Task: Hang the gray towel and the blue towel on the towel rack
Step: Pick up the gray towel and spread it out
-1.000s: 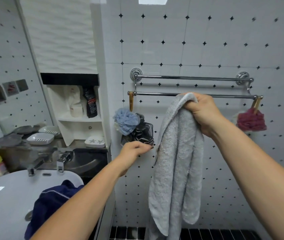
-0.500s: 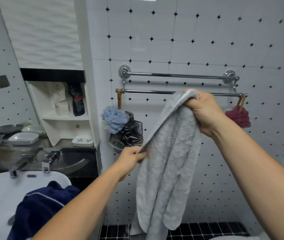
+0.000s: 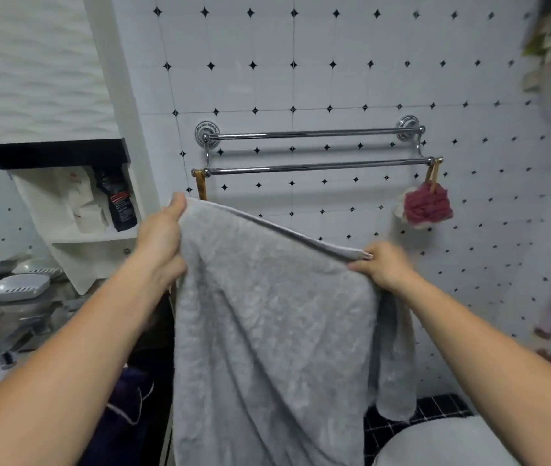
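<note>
No legible text; print on dark bottle [image 3: 115, 199] in niche too blurred.

Two hands, the left hand [image 3: 163, 235] and the right hand [image 3: 383, 265], are up, and between them hangs one gray towel [image 3: 267, 331]; one blue towel [image 3: 122, 408] lies low at the left. On the wall is one rack [image 3: 314, 151] with two bars, an upper bar [image 3: 311, 133] and a lower bar [image 3: 317, 166], and one red puff [image 3: 427, 205] hangs from its right end. In the niche I count one dark bottle [image 3: 116, 200], and on the tabletop one white soap dish [image 3: 18, 286], with other dishes behind it too blurred to count.
</note>
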